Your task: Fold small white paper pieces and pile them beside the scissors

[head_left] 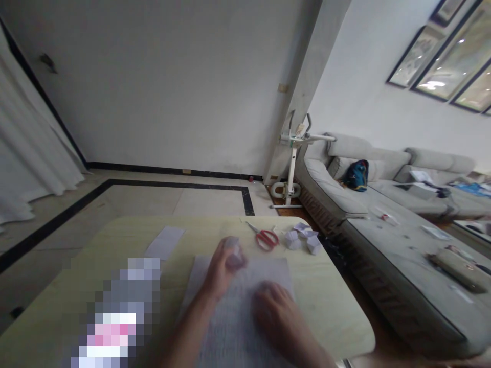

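- So the small folded paper (pixel 235 246) is up in the left hand (pixel 221 271), above the far part of the big sheet (pixel 233 319). Its top pokes out past the fingers toward the table's far edge; it's too blurry to call its long axis.
- Sheet's lengthwise direction looks near-to-far, its far edge roughly parallel to the table's far edge. Near end runs out of view.
- Looks: folded bit is pale lavender-white with angled faces. Sheet is greyish white, lies flat, has faint marks.
- Left hand's got its fingers wrapped around the folded bit. Right hand (pixel 274 311) is curled low over the sheet's right side, motion-blurred, so can't tell if it's gripping anything.
- Room: pale table (pixel 330 312) surface shows between sheet and right edge. Red-handled scissors (pixel 262 236) sit near the far edge, folded pieces (pixel 293 240) by the far right corner, a paper strip (pixel 165 242) toward the far left.
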Demonstrator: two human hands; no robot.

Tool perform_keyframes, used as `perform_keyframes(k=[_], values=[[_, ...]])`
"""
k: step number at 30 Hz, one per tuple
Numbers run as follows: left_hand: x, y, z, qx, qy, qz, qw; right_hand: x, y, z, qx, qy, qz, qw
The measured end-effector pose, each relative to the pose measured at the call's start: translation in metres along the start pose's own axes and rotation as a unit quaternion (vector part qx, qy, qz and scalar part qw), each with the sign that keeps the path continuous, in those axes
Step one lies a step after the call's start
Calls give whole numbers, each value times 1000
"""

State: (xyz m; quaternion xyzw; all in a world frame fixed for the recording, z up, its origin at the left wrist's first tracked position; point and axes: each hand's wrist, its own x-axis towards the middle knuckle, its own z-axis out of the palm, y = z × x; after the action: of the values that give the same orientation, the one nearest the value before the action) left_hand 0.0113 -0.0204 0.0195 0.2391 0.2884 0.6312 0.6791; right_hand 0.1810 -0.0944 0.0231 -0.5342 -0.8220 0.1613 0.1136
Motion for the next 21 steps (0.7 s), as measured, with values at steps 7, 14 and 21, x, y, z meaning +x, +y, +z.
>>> perform_keyframes(k=[7,14,21], values=[[4,22,-3,-7,47,20,999,2,5,-2,16,64,-18,998],[-33,26,17,159,51,61,984,-11,-12,-22,201,161,3,966],[-85,-22,-1,269,60,52,960,-23,-35,0,298,173,15,938]])
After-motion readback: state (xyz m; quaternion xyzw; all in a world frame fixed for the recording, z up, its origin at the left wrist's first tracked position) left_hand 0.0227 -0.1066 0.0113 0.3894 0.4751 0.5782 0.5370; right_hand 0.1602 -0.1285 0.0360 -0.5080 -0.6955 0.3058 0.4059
